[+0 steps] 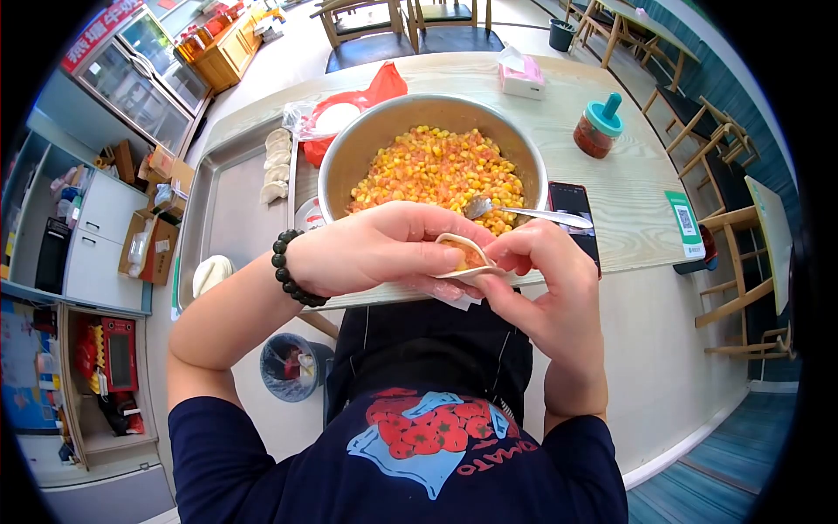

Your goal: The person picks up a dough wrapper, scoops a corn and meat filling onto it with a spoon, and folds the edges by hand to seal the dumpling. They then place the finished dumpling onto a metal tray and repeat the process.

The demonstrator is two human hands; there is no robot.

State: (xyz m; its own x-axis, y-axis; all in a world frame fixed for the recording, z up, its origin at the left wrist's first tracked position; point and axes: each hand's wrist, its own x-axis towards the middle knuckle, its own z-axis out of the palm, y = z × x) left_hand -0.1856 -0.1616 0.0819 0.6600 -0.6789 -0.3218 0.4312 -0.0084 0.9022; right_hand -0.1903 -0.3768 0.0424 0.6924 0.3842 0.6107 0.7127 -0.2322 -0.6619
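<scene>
Left hand (375, 249) and right hand (554, 275) in a pinch on 1 filled wrapper (470, 258), bowl (349, 150), spoon (550, 215) and phone (572, 200) just beyond.

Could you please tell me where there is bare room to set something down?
The tabletop is bare between the phone and the QR-code card. The metal tray is bare left of the dumplings. It is crowded around the metal bowl: red bag behind, left hand and right hand in front.
</scene>
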